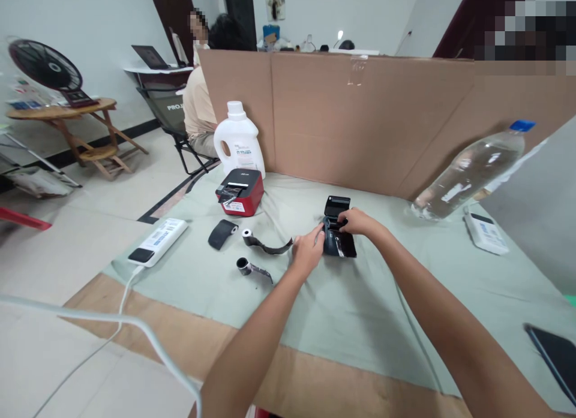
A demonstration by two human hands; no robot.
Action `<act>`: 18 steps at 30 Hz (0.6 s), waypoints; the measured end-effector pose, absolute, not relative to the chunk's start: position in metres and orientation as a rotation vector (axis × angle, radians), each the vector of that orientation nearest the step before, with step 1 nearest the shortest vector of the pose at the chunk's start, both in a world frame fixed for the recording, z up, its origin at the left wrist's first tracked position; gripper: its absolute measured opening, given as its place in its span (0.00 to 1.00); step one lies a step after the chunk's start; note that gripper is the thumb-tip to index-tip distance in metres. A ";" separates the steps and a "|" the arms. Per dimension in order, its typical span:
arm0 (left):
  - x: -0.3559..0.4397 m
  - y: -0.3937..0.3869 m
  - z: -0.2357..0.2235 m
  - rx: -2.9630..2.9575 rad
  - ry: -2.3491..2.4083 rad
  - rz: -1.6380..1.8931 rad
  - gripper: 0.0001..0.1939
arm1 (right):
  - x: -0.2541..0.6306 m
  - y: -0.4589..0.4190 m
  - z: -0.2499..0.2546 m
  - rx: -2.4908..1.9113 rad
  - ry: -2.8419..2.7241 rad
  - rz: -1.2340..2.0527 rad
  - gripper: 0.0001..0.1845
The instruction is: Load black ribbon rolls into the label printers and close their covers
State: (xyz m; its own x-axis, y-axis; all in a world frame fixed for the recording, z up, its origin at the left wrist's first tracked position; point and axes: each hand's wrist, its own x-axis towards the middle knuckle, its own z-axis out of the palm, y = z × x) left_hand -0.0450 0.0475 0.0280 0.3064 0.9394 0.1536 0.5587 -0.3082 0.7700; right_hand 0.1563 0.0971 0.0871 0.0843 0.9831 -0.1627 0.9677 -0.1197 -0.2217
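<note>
A small black portable printer lies on the cloth with its lid raised at the back. My left hand grips its left side, fingers closed against the edge. From the right, my right hand reaches into the opened compartment with fingers pinched together; what they hold, if anything, is hidden. A dark strip with a white-cored roll trails toward my left hand. Left of it lies a wider black roll, and nearer to me is a small dark roll with a loose tail.
A red-and-black label printer and a white jug stand at the back left. A power bank with a cable lies left. Cardboard borders the back. On the right are a leaning water bottle, white device and phone.
</note>
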 end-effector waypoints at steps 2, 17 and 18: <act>-0.045 0.048 0.027 1.943 1.308 0.854 0.23 | 0.158 0.093 0.102 -2.238 -2.031 0.379 0.15; -0.045 0.052 0.017 1.835 1.300 1.001 0.20 | -0.005 0.164 0.128 -1.980 -2.032 0.279 0.14; -0.045 0.053 0.014 1.858 1.304 0.973 0.19 | -0.017 0.172 0.119 -2.020 -2.068 0.291 0.14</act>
